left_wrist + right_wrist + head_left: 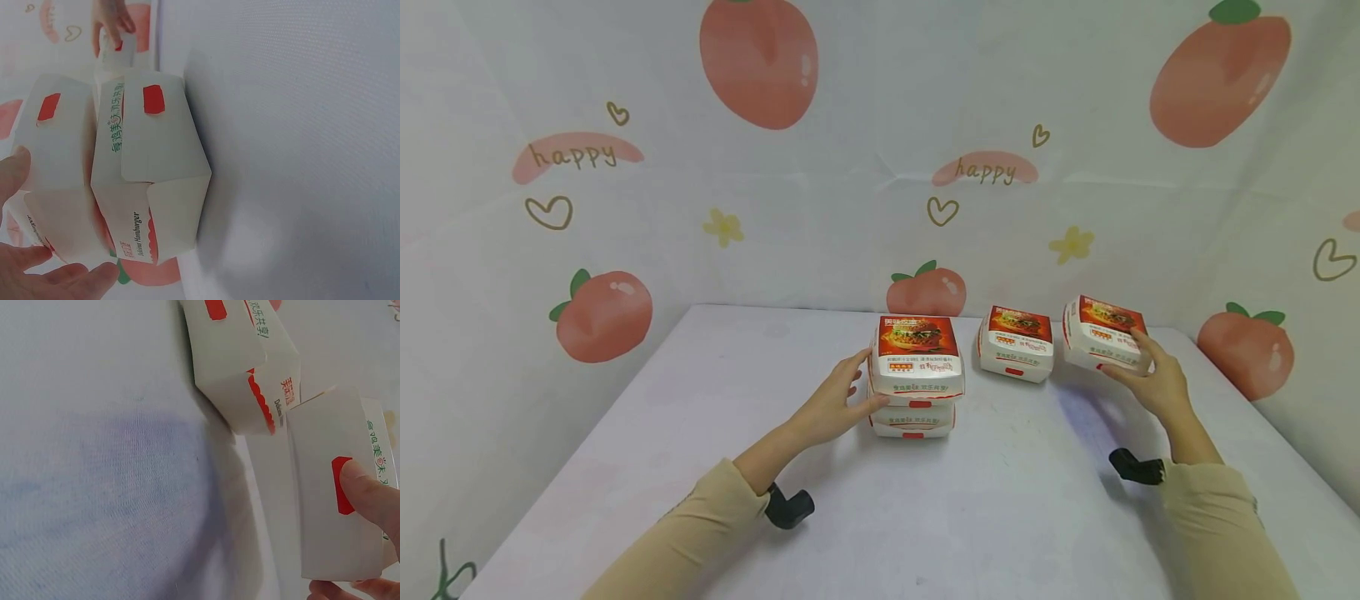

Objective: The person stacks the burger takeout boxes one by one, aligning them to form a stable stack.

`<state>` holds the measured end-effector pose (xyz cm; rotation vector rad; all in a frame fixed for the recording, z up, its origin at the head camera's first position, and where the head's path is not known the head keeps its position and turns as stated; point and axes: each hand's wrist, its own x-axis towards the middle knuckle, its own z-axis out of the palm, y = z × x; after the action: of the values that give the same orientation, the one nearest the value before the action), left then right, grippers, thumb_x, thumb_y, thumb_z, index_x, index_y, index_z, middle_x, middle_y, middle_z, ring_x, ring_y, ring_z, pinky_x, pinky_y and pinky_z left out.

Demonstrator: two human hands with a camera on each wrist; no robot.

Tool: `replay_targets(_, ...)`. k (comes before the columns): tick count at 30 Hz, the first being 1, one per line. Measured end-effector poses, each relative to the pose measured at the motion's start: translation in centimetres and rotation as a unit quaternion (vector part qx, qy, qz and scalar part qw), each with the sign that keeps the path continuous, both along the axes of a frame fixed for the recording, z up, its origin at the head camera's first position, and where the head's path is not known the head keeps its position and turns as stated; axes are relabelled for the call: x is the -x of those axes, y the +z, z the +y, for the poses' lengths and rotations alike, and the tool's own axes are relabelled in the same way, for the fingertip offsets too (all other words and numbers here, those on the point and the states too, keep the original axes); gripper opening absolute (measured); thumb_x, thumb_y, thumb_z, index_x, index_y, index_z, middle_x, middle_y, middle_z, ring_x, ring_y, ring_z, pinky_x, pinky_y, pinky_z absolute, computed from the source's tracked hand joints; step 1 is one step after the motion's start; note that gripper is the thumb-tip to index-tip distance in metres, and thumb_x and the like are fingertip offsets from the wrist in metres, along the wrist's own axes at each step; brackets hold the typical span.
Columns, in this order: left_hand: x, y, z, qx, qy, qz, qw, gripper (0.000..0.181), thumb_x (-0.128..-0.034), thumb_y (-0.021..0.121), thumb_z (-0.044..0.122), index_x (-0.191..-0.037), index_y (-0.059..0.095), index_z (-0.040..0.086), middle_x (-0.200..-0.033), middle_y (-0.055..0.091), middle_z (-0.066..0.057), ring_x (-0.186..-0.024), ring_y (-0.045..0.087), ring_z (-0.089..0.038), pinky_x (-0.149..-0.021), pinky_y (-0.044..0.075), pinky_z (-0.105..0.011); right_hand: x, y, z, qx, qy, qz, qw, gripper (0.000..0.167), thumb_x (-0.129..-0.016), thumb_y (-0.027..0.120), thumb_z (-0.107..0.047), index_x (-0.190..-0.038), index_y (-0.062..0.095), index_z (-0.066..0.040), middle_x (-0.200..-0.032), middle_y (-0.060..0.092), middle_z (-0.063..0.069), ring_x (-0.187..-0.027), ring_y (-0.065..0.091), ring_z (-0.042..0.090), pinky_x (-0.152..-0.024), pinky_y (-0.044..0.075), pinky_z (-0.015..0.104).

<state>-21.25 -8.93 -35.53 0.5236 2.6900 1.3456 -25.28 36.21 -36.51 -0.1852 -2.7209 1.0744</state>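
Note:
Two white hamburger boxes stand stacked, with the upper burger box [919, 358] on the lower burger box [913, 422]; the upper lid bears a red burger picture. My left hand [830, 406] holds the upper box at its left front corner, thumb on the front and fingers along the side. At the right, my right hand [1159, 385] grips another burger box [1102, 335], which is tilted and lifted off the table. In the right wrist view the thumb presses that box's red tab [342, 485]. A single burger box [1015, 343] sits between the stack and the right hand.
The white-covered table [1000, 508] ends at a pale wall cloth [850, 208] printed with fruit, hearts and "happy". Black wrist devices hang below both wrists, the left device [790, 507] and the right device [1137, 467], close above the table.

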Motion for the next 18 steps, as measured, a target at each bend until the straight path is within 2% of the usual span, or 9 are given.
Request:
replay_targets(7, 0.0, 0.0, 0.0, 0.000, -0.001, 0.003, 1.0000, 0.079, -0.0879, 0.064, 0.031, -0.149, 0.019, 0.010, -0.150, 0.028, -0.016, -0.137, 0.034, -0.032, -0.107, 0.040, -0.048, -0.1, 0.1, -0.1, 0.004, 0.000, -0.009, 0.9999, 0.086, -0.087, 0.064, -0.038, -0.150, 0.011, -0.011, -0.147, 0.011, 0.039, -0.133, 0.011, 0.059, -0.101, 0.019, 0.075)
replay_targets(15, 0.0, 0.0, 0.0, -0.002, -0.002, 0.004, 1.0000, 0.079, -0.0879, 0.065, 0.031, -0.149, 0.019, 0.010, -0.150, 0.028, -0.016, -0.136, 0.035, -0.033, -0.107, 0.040, -0.049, -0.9, 1.1, -0.6, -0.009, 0.003, -0.003, 0.9999, 0.086, -0.088, 0.063, -0.038, -0.150, 0.011, -0.010, -0.145, 0.014, 0.040, -0.132, 0.016, 0.059, -0.098, 0.024, 0.075)
replay_targets(17, -0.1, 0.0, 0.0, -0.002, -0.003, 0.004, 1.0000, 0.079, -0.0879, 0.064, 0.031, -0.149, 0.019, 0.010, -0.150, 0.028, -0.016, -0.136, 0.035, -0.032, -0.107, 0.040, -0.049, -1.0, 1.3, -0.7, -0.012, 0.005, 0.001, 0.9999, 0.085, -0.088, 0.063, -0.037, -0.150, 0.012, -0.009, -0.145, 0.016, 0.040, -0.131, 0.018, 0.059, -0.097, 0.026, 0.074)
replay_targets(18, -0.1, 0.0, 0.0, -0.002, -0.003, 0.003, 1.0000, 0.079, -0.0879, 0.064, 0.030, -0.149, 0.019, 0.010, -0.150, 0.028, -0.016, -0.136, 0.035, -0.032, -0.107, 0.040, -0.049, -1.0, 1.4, -0.8, -0.017, 0.006, 0.004, 0.9998, 0.085, -0.088, 0.064, -0.036, -0.150, 0.013, -0.009, -0.144, 0.018, 0.040, -0.128, 0.024, 0.058, -0.096, 0.031, 0.072)
